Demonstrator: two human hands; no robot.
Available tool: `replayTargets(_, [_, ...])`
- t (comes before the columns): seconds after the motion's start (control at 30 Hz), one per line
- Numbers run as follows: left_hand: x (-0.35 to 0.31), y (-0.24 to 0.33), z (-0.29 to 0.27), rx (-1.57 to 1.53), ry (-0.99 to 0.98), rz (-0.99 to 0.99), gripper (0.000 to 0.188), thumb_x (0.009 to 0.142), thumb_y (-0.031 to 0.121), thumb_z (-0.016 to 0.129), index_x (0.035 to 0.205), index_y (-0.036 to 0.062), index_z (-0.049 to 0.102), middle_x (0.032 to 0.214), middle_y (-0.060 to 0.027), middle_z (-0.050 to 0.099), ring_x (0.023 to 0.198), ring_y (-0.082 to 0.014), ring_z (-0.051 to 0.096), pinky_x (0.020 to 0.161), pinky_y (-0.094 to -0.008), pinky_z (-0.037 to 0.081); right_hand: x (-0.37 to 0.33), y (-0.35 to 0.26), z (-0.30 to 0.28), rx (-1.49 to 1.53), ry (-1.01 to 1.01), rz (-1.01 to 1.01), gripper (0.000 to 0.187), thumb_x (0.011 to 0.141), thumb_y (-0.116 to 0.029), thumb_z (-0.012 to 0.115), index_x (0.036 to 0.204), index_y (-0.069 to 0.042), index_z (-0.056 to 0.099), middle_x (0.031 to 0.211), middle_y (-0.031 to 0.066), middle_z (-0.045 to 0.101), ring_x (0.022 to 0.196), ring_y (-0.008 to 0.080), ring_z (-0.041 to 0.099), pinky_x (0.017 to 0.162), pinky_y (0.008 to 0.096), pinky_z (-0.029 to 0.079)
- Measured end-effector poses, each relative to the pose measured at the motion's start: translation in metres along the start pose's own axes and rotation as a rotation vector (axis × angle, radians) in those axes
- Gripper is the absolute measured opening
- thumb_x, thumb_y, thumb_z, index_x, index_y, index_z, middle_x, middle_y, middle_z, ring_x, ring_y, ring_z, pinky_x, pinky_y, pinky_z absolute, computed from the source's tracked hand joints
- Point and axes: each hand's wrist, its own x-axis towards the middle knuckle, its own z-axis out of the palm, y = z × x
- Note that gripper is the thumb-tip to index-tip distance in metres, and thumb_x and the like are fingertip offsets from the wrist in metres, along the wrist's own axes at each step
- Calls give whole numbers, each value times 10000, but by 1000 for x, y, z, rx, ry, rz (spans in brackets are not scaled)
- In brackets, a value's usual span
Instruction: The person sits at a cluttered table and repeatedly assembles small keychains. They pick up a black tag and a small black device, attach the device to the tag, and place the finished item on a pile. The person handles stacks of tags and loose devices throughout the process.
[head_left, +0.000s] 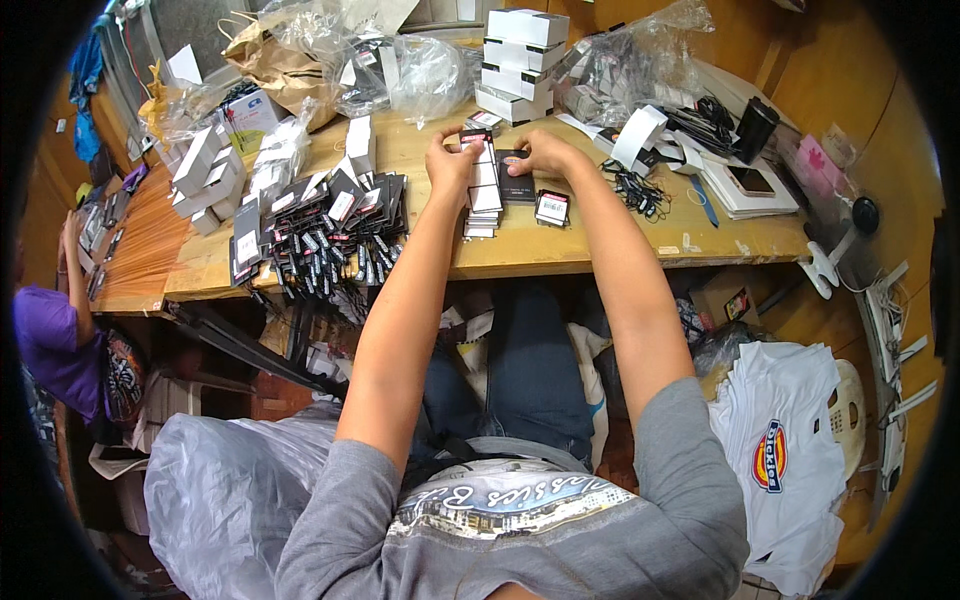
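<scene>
On the table ahead, my left hand [452,163] rests at the upper end of a label strip [484,180], thumb and fingers closed on its edge. The strip has white and black sections and lies over a stack of similar ones. Close on the right, my right hand [543,154] grips the upper edge of a black hang tag [517,190], its thumb on the face. Below that hand lies another black tag with a white label [552,207]. Left of my left forearm is a large pile of black tags [335,215] with dark cords hanging over the table edge.
White boxes [522,55] are stacked at the back, with more boxes [208,180] at the left. Plastic bags [430,80] and a brown paper bag [270,60] lie behind. Rightward are a phone [750,180] and a black cup [757,128]. A person in purple [65,335] works far left.
</scene>
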Motion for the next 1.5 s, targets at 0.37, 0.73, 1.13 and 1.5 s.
replayTargets(0.37, [6,4,-4,-65,109,24,189,719,134,617,781,-30,544,712,-62,582,609,-91,518,550,-205,397,3,5,-14,863,347,124,254,654,-43,652,866,-30,514,691,47,555,565,86,510,399,194,393])
replayTargets(0.73, [-8,25,1,-457,-259,-15,243,746,133,588,919,-37,571,803,-60,588,679,-85,519,617,-194,416,-20,-44,-34,770,369,-277,138,700,-61,595,817,4,559,627,56,572,473,67,497,393,184,398])
replayTargets(1.13, [-5,24,1,-555,-289,-4,163,822,107,456,950,19,406,792,-119,562,654,-149,556,558,-258,477,-97,-12,-17,25,102,212,373,522,-184,726,824,-18,583,743,154,589,720,258,571,644,335,425])
replayTargets(1.5, [-13,28,6,-439,-411,181,309,816,126,491,1074,-19,401,862,-75,561,761,-99,522,672,-204,421,-57,-59,-33,448,755,-227,127,592,-73,658,685,-11,598,630,105,597,548,156,574,513,255,435])
